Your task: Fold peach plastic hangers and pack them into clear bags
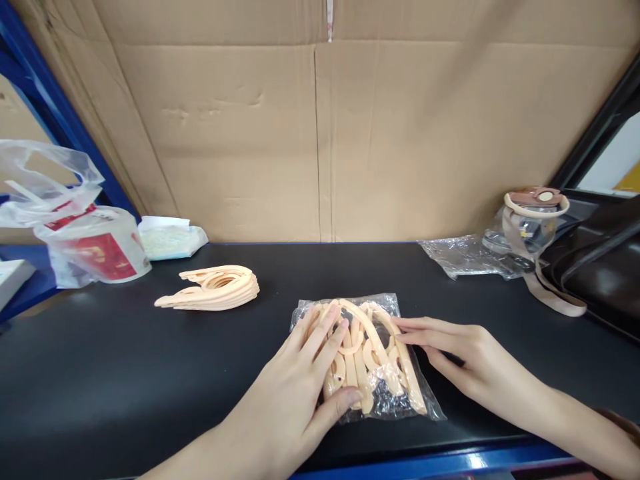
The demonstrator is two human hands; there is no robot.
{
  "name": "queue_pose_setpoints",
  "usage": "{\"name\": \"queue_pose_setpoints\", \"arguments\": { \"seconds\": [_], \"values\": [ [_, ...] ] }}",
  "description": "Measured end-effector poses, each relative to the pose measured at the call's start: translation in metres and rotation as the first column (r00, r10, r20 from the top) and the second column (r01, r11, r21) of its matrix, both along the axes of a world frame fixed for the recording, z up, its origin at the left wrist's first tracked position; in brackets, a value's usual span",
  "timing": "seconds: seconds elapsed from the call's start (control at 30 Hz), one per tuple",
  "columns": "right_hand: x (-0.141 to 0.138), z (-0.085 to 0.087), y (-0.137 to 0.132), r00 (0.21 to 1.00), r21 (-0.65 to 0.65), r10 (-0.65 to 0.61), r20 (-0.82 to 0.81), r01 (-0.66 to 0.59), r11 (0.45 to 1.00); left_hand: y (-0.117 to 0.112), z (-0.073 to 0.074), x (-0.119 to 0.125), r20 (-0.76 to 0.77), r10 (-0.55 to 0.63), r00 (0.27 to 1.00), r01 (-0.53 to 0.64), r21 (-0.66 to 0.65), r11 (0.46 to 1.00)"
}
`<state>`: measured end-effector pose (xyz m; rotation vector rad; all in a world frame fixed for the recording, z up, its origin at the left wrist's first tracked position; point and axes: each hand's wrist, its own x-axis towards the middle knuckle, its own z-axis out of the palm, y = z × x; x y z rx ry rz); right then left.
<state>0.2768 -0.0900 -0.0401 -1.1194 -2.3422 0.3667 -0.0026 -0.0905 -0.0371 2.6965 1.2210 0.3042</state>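
Note:
A clear plastic bag (383,404) lies flat near the front of the black table, with several peach-coloured curved plastic pieces (373,333) inside that look like folded hangers. My left hand (300,380) rests on the bag's left side, its fingers stretched out and its thumb apart near the lower edge. On the right, my right hand (460,350) touches the bag's side with straight fingertips. Neither hand is closed around anything. A stack of similar peach pieces (215,290) lies to the left, away from both hands.
At the back left stand a white and red tub in a plastic bag (103,247) and a soft white packet (173,239). A crumpled clear bag (465,257), a strapped clear bottle (535,223) and a black bag (605,257) are at right. Cardboard (225,133) walls the back.

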Motion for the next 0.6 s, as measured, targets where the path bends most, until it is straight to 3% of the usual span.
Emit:
{"name": "queue_pose_setpoints", "arguments": {
  "seconds": [0.13, 0.3, 0.47, 0.6],
  "values": [
    [-0.0011, -0.0018, -0.0013, 0.999, -0.001, -0.02, 0.026, 0.02, 1.0, 0.0003, -0.0002, 0.0001, 0.026, 0.004, 1.0, -0.004, 0.023, 1.0],
    [-0.0018, -0.0038, 0.0005, 0.998, 0.016, -0.025, 0.053, 0.025, 1.0, 0.0003, 0.0025, 0.0004, 0.0, 0.025, 1.0, -0.025, -0.064, 0.998],
    [-0.0008, -0.0015, 0.0009, 0.983, 0.088, -0.084, 0.161, 0.071, 0.994, 0.0035, 0.001, -0.0026, 0.074, 0.078, 0.994, -0.071, -0.092, 0.993],
    [-0.001, -0.0007, 0.0, 0.974, 0.058, -0.095, 0.204, 0.084, 0.995, 0.0042, -0.0019, -0.0051, 0.121, 0.08, 0.989, -0.067, -0.114, 0.991]
  ]
}}
